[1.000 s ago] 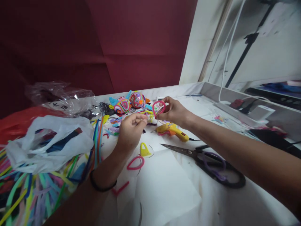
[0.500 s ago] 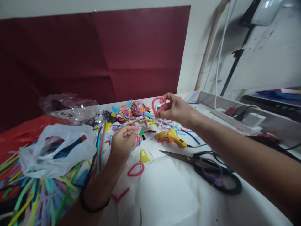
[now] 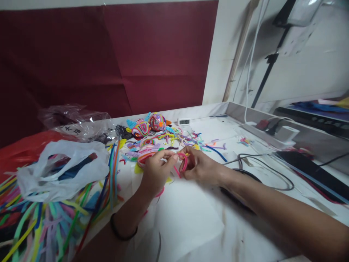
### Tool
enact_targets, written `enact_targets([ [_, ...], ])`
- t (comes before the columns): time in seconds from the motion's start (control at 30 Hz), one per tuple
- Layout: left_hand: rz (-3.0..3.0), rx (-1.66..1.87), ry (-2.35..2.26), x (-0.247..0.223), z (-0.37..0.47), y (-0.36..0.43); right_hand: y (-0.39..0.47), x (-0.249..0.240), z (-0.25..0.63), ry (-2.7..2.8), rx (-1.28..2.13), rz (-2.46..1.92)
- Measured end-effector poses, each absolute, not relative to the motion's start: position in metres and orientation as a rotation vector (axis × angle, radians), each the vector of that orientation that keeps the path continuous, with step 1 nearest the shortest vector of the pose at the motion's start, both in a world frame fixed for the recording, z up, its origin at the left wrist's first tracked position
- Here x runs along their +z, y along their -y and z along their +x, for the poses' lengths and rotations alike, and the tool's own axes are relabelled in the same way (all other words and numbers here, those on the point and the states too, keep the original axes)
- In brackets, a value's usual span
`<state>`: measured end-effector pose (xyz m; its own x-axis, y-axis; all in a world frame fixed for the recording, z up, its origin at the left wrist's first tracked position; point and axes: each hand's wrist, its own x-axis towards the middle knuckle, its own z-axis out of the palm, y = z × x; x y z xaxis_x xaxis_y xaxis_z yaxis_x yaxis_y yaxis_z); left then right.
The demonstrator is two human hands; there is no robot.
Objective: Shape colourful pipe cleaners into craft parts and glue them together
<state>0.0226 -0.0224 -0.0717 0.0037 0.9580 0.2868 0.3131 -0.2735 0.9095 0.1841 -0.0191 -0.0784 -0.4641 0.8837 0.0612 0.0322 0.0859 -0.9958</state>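
Observation:
A pink pipe cleaner (image 3: 185, 163) bent into a loop is held between my two hands. My left hand (image 3: 158, 169) pinches its left side with thumb and fingertips. The fingers of my right hand (image 3: 200, 166) are closed on its right side. Under my hands lies a white paper sheet (image 3: 188, 222); my left hand and wrist partly cover pink pieces on it. Just beyond, pipe-cleaner-covered round figures (image 3: 157, 122) stand among scraps. My right hand mostly hides the yellow glue gun, and my right forearm covers most of the black-handled scissors (image 3: 234, 198).
At left, many coloured pipe cleaners (image 3: 54, 225) spread from under a white plastic bag (image 3: 32, 182). A small digital display (image 3: 184, 122) stands at the back. To the right are grey cables (image 3: 283, 187), a black flat object (image 3: 308, 171) and a power strip (image 3: 272, 136).
My right hand has come down and left with the pink loop, meeting my left hand. My left hand has moved slightly right and now grips the loop too. The view has shifted slightly.

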Motion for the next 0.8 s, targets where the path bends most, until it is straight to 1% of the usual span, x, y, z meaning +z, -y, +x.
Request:
enact_targets([
  [0.1,1.792,1.224,-1.302,-0.078,0.022,0.02,0.021,-0.086,0.184,1.666,1.45,-0.945],
  [0.43,1.993,1.153,-1.367,-0.088,0.02,0.022,0.028,-0.104,0.183,1.666,1.494,-0.924],
  [0.8,2.017,1.109,-1.429,-0.091,0.02,0.027,0.031,-0.107,0.185,1.718,1.424,-0.978],
])
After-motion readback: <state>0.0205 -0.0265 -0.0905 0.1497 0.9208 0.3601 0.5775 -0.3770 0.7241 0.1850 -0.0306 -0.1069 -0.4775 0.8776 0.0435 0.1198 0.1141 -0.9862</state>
